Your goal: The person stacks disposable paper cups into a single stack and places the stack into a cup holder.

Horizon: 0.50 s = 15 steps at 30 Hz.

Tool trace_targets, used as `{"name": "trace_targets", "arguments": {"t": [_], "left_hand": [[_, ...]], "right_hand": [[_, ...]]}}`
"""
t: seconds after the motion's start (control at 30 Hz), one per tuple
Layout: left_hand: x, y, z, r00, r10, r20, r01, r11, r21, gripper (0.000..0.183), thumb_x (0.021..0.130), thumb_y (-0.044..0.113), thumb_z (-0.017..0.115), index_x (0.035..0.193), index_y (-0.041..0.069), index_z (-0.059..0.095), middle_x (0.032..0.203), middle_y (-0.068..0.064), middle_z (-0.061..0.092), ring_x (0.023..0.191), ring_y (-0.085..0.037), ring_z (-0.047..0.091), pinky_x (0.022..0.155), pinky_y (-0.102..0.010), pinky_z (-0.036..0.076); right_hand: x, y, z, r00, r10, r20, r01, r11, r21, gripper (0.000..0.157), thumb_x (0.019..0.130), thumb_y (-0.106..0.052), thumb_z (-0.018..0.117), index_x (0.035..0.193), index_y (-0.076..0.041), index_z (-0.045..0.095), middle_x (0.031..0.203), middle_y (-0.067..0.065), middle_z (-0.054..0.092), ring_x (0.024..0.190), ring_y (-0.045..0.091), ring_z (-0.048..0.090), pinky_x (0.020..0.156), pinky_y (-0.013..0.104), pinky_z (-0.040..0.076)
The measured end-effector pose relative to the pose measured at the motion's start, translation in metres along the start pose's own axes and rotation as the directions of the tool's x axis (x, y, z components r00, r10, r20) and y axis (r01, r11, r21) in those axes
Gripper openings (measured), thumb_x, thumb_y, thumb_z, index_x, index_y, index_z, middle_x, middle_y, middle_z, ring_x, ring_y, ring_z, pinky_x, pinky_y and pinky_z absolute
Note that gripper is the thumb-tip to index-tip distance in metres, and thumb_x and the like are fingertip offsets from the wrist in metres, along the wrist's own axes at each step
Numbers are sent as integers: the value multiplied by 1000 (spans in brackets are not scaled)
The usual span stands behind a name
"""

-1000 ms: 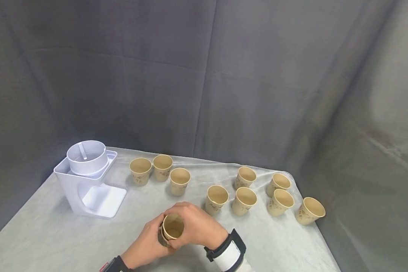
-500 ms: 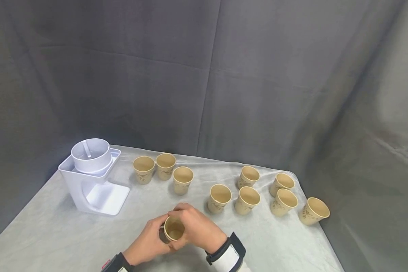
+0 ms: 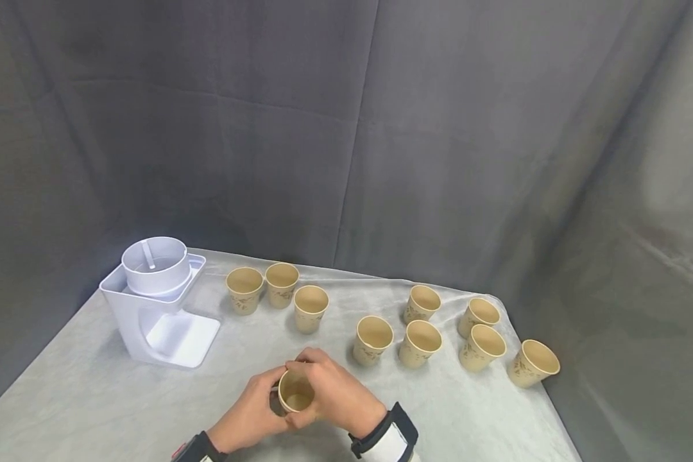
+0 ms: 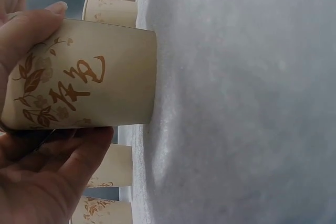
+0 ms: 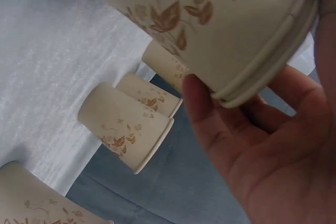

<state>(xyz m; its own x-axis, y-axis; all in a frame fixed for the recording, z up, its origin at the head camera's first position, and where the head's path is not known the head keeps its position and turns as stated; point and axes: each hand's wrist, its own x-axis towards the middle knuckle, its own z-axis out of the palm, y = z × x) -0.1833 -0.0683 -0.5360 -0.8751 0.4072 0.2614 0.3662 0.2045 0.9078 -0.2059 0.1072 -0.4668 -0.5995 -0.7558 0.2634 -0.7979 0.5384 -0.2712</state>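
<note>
Two beige paper cups, one nested in the other, stand between my hands near the front of the table. Their two rims lie close together in the right wrist view, and brown leaf print shows on the outer cup. My left hand grips the stack from the left, thumb on one side and fingers on the other of the printed cup wall in its wrist view. From the right, my right hand holds the stack around the rim with thumb and fingers. The stack's base is close to the tabletop.
A white plastic dispenser-like stand with a round bowl on top is at the back left. Several single paper cups stand upright behind my hands, and others, including a paper cup, are at the right. A grey curtain hangs behind.
One second ago the inner cup's rim stood apart from the outer one, with a dark gap at its left; now the rims sit together. Both hands stay in nearly the same place.
</note>
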Motion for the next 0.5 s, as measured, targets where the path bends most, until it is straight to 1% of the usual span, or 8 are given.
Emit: {"name": "trace_targets", "arguments": {"t": [0.1, 0.2, 0.23, 0.33, 0.43, 0.5], "left_hand": [[-1, 1, -2, 1000, 11, -2, -11, 1000, -10, 61, 72, 39, 75, 124, 20, 50, 116, 1, 59, 102, -21, 58, 80, -36, 52], [-2, 0, -3, 1000, 21, -4, -21, 1000, 4, 60, 70, 37, 77, 122, 18, 51, 113, 2, 60, 100, -18, 58, 81, -34, 52], [-2, 0, -3, 999, 36, -4, -36, 999, 13, 60, 70, 36, 77, 121, 17, 51, 113, 1, 60, 99, -18, 59, 80, -34, 52], [-2, -1, -2, 999, 41, -16, -40, 998, 48, 63, 68, 37, 79, 122, 20, 51, 113, 3, 60, 99, -17, 58, 81, -36, 52], [-1, -2, 0, 999, 45, -25, -43, 996, 75, 65, 66, 39, 79, 121, 19, 51, 112, 4, 60, 99, -18, 57, 83, -40, 50], [0, -2, 1, 999, 44, -30, -41, 996, 82, 65, 65, 40, 79, 121, 19, 52, 111, 5, 60, 100, -17, 57, 86, -40, 49]], "right_hand": [[5, 1, -5, 999, -17, 32, 17, 1000, 25, 64, 59, -47, 78, 113, -17, 60, 105, -6, 54, 97, 2, 46, 86, 13, 39], [14, 1, -17, 998, -12, 57, 10, 999, 34, 68, 65, -56, 73, 118, -15, 58, 113, -4, 55, 105, 5, 47, 90, 18, 41], [18, 2, -22, 998, -7, 58, 5, 1000, 29, 69, 67, -58, 71, 120, -14, 57, 116, -3, 54, 107, 6, 47, 91, 19, 41], [33, 4, -36, 999, -4, 37, 4, 1000, 6, 72, 72, -60, 66, 124, -13, 54, 119, -3, 53, 110, 7, 47, 93, 21, 41], [52, 10, -47, 999, -38, -7, 38, 999, -8, 68, 74, -56, 66, 124, -12, 54, 116, -4, 54, 107, 6, 47, 92, 21, 41], [63, 14, -52, 997, -68, -34, 68, 998, -19, 63, 77, -53, 65, 124, -13, 54, 115, -4, 54, 107, 6, 46, 94, 21, 40]]}}
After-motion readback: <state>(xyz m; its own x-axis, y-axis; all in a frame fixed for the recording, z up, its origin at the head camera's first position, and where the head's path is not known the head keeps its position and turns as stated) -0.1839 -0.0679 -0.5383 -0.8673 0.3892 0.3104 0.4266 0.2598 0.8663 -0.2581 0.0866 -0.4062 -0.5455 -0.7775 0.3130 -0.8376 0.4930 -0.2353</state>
